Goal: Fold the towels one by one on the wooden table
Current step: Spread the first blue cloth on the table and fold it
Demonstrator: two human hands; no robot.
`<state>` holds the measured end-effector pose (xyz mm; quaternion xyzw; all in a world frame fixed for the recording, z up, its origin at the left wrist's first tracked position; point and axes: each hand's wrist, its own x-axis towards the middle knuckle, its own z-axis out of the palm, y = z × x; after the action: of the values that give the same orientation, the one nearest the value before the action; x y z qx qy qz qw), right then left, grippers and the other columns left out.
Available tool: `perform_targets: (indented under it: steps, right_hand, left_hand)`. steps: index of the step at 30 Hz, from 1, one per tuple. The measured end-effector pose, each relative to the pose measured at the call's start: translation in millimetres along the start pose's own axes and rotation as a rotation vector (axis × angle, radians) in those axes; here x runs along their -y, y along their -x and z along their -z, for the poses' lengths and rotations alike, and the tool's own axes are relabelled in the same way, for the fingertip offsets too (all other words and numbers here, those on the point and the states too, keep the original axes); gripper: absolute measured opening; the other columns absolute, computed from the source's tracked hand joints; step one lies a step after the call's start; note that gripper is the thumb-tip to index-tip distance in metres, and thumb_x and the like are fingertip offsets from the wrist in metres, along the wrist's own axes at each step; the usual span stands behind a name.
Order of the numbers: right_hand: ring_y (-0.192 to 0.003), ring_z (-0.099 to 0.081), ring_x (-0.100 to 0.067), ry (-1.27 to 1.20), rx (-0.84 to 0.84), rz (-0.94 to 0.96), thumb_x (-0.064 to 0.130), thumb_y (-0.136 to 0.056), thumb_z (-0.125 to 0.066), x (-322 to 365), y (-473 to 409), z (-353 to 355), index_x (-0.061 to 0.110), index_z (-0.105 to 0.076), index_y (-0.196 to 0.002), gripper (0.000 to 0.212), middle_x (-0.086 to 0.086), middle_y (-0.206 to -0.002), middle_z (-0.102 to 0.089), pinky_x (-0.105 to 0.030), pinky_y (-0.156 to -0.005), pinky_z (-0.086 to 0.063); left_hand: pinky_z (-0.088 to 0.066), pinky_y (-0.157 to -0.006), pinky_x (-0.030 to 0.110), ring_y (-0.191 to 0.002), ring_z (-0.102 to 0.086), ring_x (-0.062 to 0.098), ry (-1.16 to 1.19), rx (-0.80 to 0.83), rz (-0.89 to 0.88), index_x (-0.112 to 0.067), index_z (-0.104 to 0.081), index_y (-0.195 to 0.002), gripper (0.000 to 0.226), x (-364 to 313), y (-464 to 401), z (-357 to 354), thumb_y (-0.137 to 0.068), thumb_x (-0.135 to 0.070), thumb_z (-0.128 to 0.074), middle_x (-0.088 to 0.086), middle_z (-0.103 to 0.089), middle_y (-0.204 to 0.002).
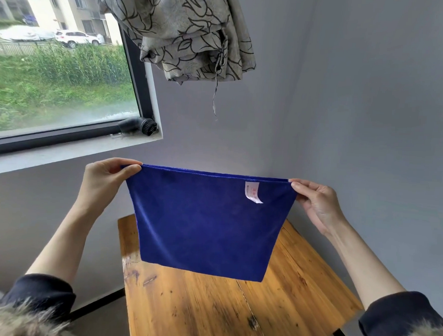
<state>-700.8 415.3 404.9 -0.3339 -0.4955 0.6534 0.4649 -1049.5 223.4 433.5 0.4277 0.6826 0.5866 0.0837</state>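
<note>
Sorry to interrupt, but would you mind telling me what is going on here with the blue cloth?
A person is holding a blue towel up in the air above the wooden table. The left hand pinches one top corner and the right hand the other, so the towel hangs stretched between them, its white label showing. It has not been laid on the table yet.
</note>
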Motion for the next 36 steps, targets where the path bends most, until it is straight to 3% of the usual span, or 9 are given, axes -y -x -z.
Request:
perform_targets:
  steps: [7, 19, 22, 25, 28, 33, 36]
  right_hand:
    - [-0.077, -0.067, -0.016, -0.068, -0.005, -0.036, -0.003, -0.087, -0.054, 1.0, -3.3, -2.0, 0.001, -0.066, -0.087, 0.013, -0.007, -0.079, -0.072, -0.026, -0.074, -0.057]
    - [-0.077, -0.065, -0.015, -0.161, 0.020, -0.088, -0.001, -0.086, -0.056, 3.2, -13.3, -2.0, 0.005, -0.068, -0.086, 0.014, -0.007, -0.080, -0.070, -0.024, -0.071, -0.056]
    - [-0.078, -0.067, -0.015, -0.180, 0.015, -0.094, -0.001, -0.084, -0.058, 4.1, -15.9, 1.2, 0.008, -0.071, -0.085, 0.015, -0.006, -0.081, -0.071, -0.024, -0.073, -0.056]
    - [-0.078, -0.068, -0.015, -0.115, -0.006, -0.082, -0.002, -0.083, -0.059, 2.2, -17.1, 1.8, 0.005, -0.070, -0.088, 0.014, -0.006, -0.080, -0.073, -0.023, -0.072, -0.056]
    - [-0.079, -0.067, -0.016, 0.003, -0.034, -0.042, -0.002, -0.083, -0.061, -2.5, -18.5, -0.2, 0.005, -0.069, -0.090, 0.013, -0.005, -0.080, -0.073, -0.023, -0.072, -0.056]
    - [-0.077, -0.067, -0.014, 0.230, -0.100, 0.015, 0.000, -0.084, -0.062, -15.0, -25.1, -4.5, 0.011, -0.071, -0.090, 0.015, -0.005, -0.081, -0.072, -0.021, -0.073, -0.056]
    - [-0.075, -0.066, -0.014, 0.243, -0.139, -0.012, 0.000, -0.085, -0.061, -25.2, -40.2, -10.5, 0.004, -0.069, -0.099, 0.016, -0.005, -0.081, -0.070, -0.021, -0.073, -0.055]
  left_hand:
    - [-0.047, -0.063, 0.007, -0.064, -0.060, -0.004, 0.023, -0.071, -0.011, -0.025, -0.069, -0.076, 0.015, -2.7, 4.2, -1.9, -0.082, -0.011, -0.068, -0.020, -0.069, -0.069]
    - [-0.049, -0.065, 0.009, -0.067, -0.061, -0.003, 0.123, -0.049, 0.061, -0.022, -0.070, -0.082, 0.017, 3.9, 10.6, 1.4, -0.083, -0.005, -0.066, -0.016, -0.071, -0.071]
    - [-0.046, -0.063, 0.008, -0.062, -0.054, -0.002, 0.141, -0.059, 0.054, -0.023, -0.071, -0.090, 0.017, 5.8, 10.3, 1.8, -0.083, -0.008, -0.067, -0.010, -0.063, -0.066]
    - [-0.045, -0.064, 0.006, -0.062, -0.054, -0.004, 0.088, -0.055, 0.038, -0.024, -0.070, -0.096, 0.018, 8.0, 9.5, 3.5, -0.084, -0.011, -0.067, -0.005, -0.063, -0.072]
    - [-0.045, -0.063, 0.005, -0.065, -0.058, -0.005, -0.016, -0.045, 0.040, -0.022, -0.071, -0.088, 0.014, 11.6, 7.4, 3.8, -0.083, -0.009, -0.067, -0.006, -0.068, -0.079]
    - [-0.047, -0.059, 0.005, -0.069, -0.060, 0.007, -0.119, -0.002, 0.106, -0.016, -0.070, -0.083, 0.009, 33.6, 9.9, -1.7, -0.085, -0.009, -0.064, -0.004, -0.068, -0.078]
    - [-0.048, -0.059, 0.007, -0.067, -0.060, 0.013, -0.127, 0.027, 0.163, -0.011, -0.070, -0.084, 0.007, 48.2, 0.5, -9.6, -0.086, -0.010, -0.064, 0.000, -0.068, -0.076]
